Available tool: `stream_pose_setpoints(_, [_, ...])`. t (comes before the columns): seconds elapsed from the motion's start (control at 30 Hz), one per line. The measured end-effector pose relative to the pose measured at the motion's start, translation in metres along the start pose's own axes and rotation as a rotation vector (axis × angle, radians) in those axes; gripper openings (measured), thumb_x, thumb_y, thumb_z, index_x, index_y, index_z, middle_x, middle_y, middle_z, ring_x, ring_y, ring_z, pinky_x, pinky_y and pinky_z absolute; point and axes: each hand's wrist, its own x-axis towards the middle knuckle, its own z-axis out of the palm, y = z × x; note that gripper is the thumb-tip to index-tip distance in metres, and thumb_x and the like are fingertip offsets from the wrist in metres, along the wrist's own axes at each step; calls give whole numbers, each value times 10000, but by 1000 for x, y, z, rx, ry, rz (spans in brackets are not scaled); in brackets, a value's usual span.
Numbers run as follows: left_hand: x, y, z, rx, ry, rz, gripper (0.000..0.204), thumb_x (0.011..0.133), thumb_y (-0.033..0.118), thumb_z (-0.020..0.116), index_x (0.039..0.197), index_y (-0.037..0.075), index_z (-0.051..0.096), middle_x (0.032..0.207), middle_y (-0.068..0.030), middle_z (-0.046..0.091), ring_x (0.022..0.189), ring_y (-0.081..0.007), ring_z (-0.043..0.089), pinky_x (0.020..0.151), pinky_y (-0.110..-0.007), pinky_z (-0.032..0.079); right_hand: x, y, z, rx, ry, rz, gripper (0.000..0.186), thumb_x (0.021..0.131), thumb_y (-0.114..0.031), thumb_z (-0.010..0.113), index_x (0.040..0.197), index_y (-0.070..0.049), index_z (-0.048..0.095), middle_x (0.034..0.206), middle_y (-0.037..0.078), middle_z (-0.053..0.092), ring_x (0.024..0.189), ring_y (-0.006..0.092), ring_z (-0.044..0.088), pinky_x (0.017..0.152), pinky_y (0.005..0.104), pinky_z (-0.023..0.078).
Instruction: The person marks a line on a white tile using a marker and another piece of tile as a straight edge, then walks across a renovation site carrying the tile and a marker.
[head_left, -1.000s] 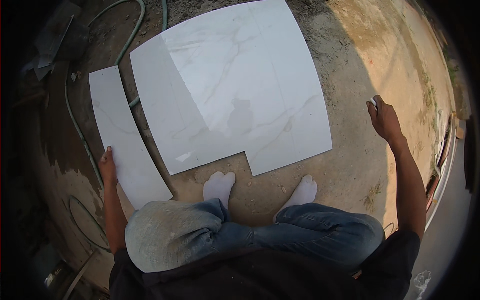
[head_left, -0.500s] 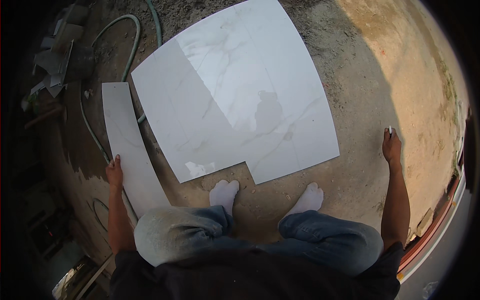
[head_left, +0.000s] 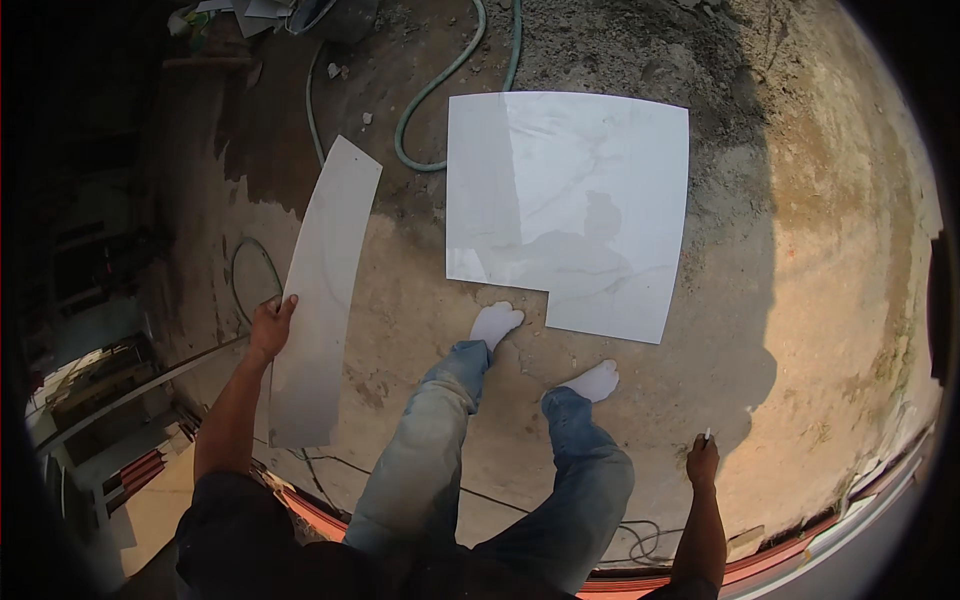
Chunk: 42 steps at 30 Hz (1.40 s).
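My left hand (head_left: 271, 325) grips the left long edge of a narrow, pale tile strip (head_left: 322, 270), thumb on its upper face. The strip slants beside my left leg; whether its lower end touches the ground I cannot tell. Away to the right, my right hand (head_left: 702, 460) is closed round a slim white stick (head_left: 707, 434) like a pen or marker; only its tip shows. Beyond my feet lies a large glossy white tile (head_left: 570, 210) with faint grey veins. Its near left corner has a step cut out, and a shadow and reflections fall across it.
A green hose (head_left: 408, 122) curls behind the big tile, partly under it. A dark cable (head_left: 490, 497) runs near my legs. Rubble and a bucket (head_left: 338, 18) stand at the far left. Gritty soil (head_left: 650, 60) lies behind the tile, and a red edging (head_left: 760, 572) at the near right.
My view has turned and drawn back, and my legs have straightened. The strip has moved away from the big tile with my left hand. My right hand has come lower, still holding the white stick.
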Motion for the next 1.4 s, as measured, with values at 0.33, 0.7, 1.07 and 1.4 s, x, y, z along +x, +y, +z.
stream_pose_setpoints(0.33, [-223, -50, -164, 125, -228, 93, 350, 899, 343, 565, 776, 17, 596, 637, -154, 589, 577, -309, 562, 582, -385, 445, -131, -263, -124, -173, -10, -593, 221, 853, -217, 589, 883, 1, 606, 790, 216, 637, 731, 375, 635, 654, 446, 493])
stream_pose_setpoints(0.7, [-253, -157, -271, 168, -469, 470, 406, 933, 449, 440, 848, 79, 582, 759, -126, 637, 765, -331, 635, 677, -452, 492, -443, -665, -46, -726, -334, -1762, 481, 795, -455, 654, 1011, -27, 629, 1048, 145, 592, 1009, 308, 556, 822, 410, 467])
stream_pose_setpoints(1.07, [-187, -299, -411, 213, -276, 859, 368, 916, 420, 474, 822, 76, 566, 740, -96, 621, 741, -317, 630, 643, -436, 490, -574, -785, -24, -997, -886, -1730, 280, 783, -223, 631, 962, -7, 633, 943, 180, 622, 907, 368, 606, 824, 422, 488])
stream_pose_setpoints(1.4, [-70, -367, -395, -348, 563, 44, 267, 878, 307, 553, 998, 74, 602, 863, -115, 659, 845, -318, 640, 710, -425, 512, -592, -967, 0, -1072, -596, -1479, 338, 845, -346, 595, 905, -21, 664, 839, 216, 650, 847, 396, 621, 767, 443, 486])
